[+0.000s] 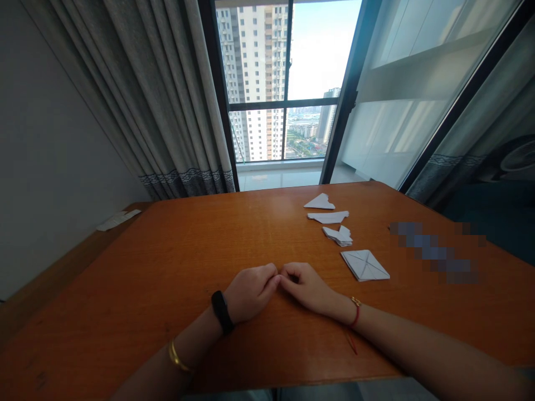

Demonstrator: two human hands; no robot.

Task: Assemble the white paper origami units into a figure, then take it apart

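My left hand [253, 291] rests on the wooden table with its fingers curled closed, a black band round the wrist. Fingertip to fingertip with it, my right hand [306, 285] is also curled closed; no object shows in either hand. To the right of my right hand lies a square stack of folded white paper [366, 264] with crossing creases. Beyond it, a bundle of folded paper [339, 235], a long flat paper piece [328, 217] and a pointed paper piece [320, 201] form a column toward the far edge.
The wooden table [200, 239] stretches to the window. A blurred patch [430, 248] covers something at its right. White papers [118, 219] lie on a ledge at the far left. A grey curtain [167, 100] hangs beyond the table, and a fan [520, 156] stands at the right.
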